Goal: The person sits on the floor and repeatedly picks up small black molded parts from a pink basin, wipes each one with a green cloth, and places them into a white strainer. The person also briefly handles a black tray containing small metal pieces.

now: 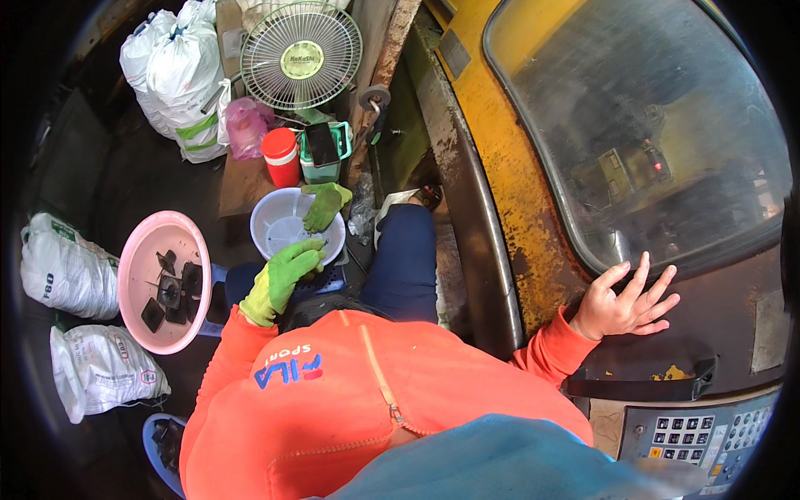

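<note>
My left hand (287, 279), in a green and yellow work glove, is at the near rim of a pale blue plastic basin (275, 221). Its fingers are loosely bent and a little apart, with nothing visible in them. Over the basin's far rim hangs a second green glove (325, 206), stained dark. My right hand (629, 300) is bare and open, fingers spread at the lower edge of a machine door's window (642, 125). The door (533, 225) is yellow, with worn paint and rust. Through the cloudy pane a small red light shows inside.
Left stands a pink basin (133, 283) with several dark, squarish parts. Around it are white sacks (71, 262) and a blue tub (158, 467). Ahead are a fan (302, 60), a red jug (282, 158) and a phone (321, 144) on a green container. A control panel (696, 442) sits lower right.
</note>
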